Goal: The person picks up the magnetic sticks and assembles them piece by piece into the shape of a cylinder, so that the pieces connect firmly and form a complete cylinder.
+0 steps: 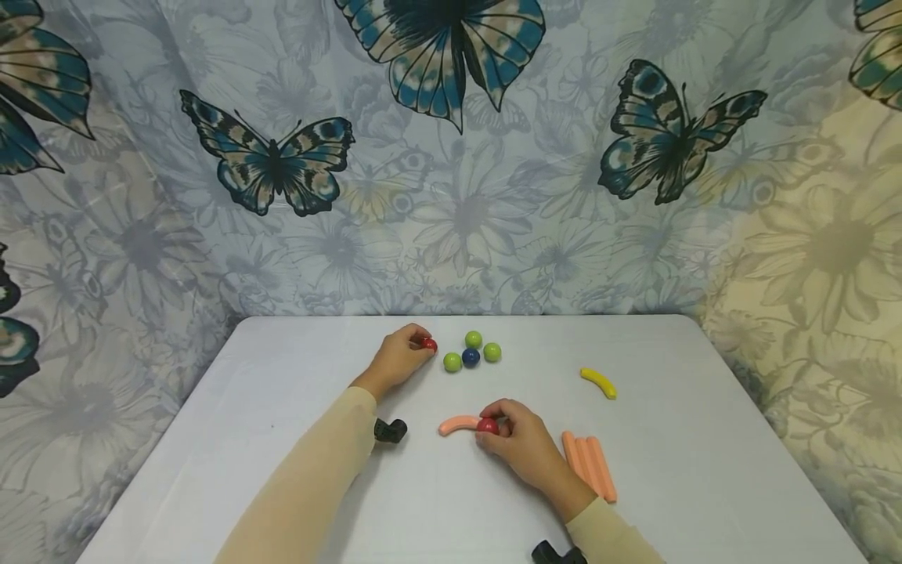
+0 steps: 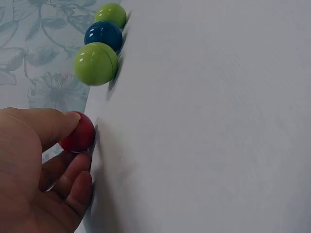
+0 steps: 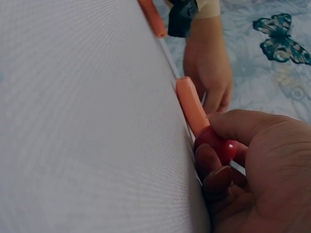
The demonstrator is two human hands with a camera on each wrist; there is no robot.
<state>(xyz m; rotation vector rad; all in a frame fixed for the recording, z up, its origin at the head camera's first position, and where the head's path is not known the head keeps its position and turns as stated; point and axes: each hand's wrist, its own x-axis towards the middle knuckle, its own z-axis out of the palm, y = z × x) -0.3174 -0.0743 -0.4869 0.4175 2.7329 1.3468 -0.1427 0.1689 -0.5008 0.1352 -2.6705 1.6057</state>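
Note:
My left hand (image 1: 402,359) pinches a red ball (image 2: 80,133) between thumb and fingers near the table's far edge. To its right, three green balls (image 1: 452,362) sit around a dark blue ball (image 1: 470,358). Nearer the front, my right hand (image 1: 527,445) grips another red ball (image 1: 488,426) with thumb and fingertips. That ball is at the right end of a curved orange piece (image 1: 458,424), which lies on the table; in the right wrist view the piece (image 3: 192,104) appears to meet the ball. Fingers partly cover both red balls.
Several straight orange sticks (image 1: 590,466) lie side by side by the right wrist. A curved yellow piece (image 1: 598,384) lies farther back on the right. Another orange piece (image 3: 153,19) shows near the left wrist. A butterfly-patterned cloth (image 1: 465,258) stands behind the white table (image 1: 705,454).

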